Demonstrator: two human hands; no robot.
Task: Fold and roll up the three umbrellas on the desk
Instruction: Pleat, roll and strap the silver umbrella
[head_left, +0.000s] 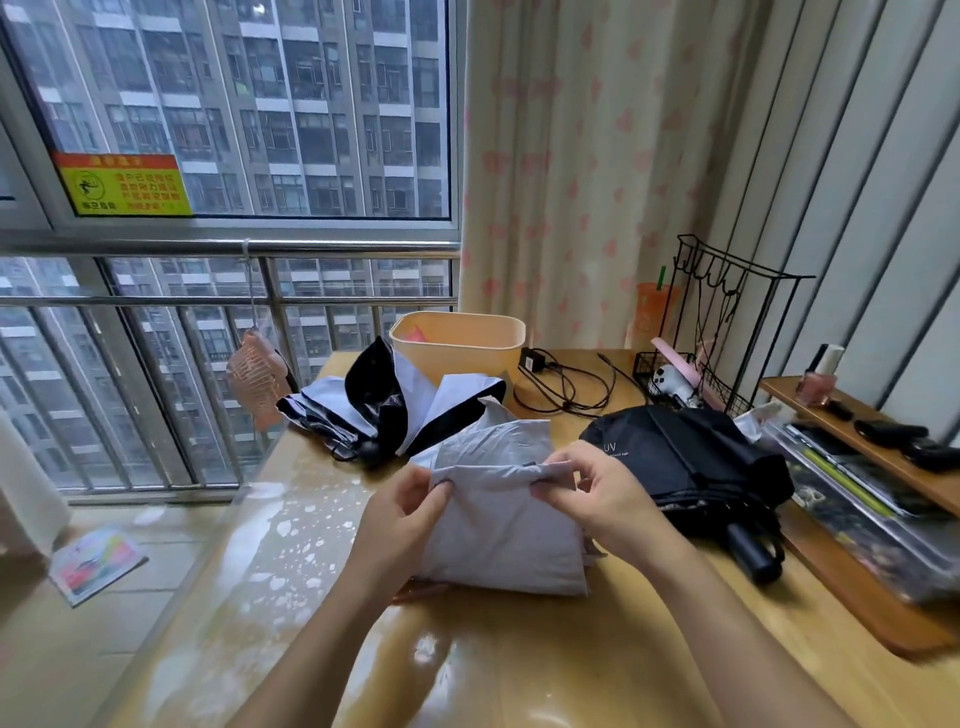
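Window-side tabletop (493, 665): three umbrellas, none rolled.
Black-and-white umbrella (374, 410) lies by the far-left edge. Left hand (410, 499) and right hand (597, 493) pinch the top fold of the pale grey umbrella (498, 535), mid-tabletop. Black umbrella (691, 457) toward right edge. Fabric likely light, limp, slick; hold at panel creases.

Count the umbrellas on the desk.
3: a pale grey umbrella held centre by the left hand and right hand; a black-lined white umbrella behind it; a black UV-marked umbrella at right.
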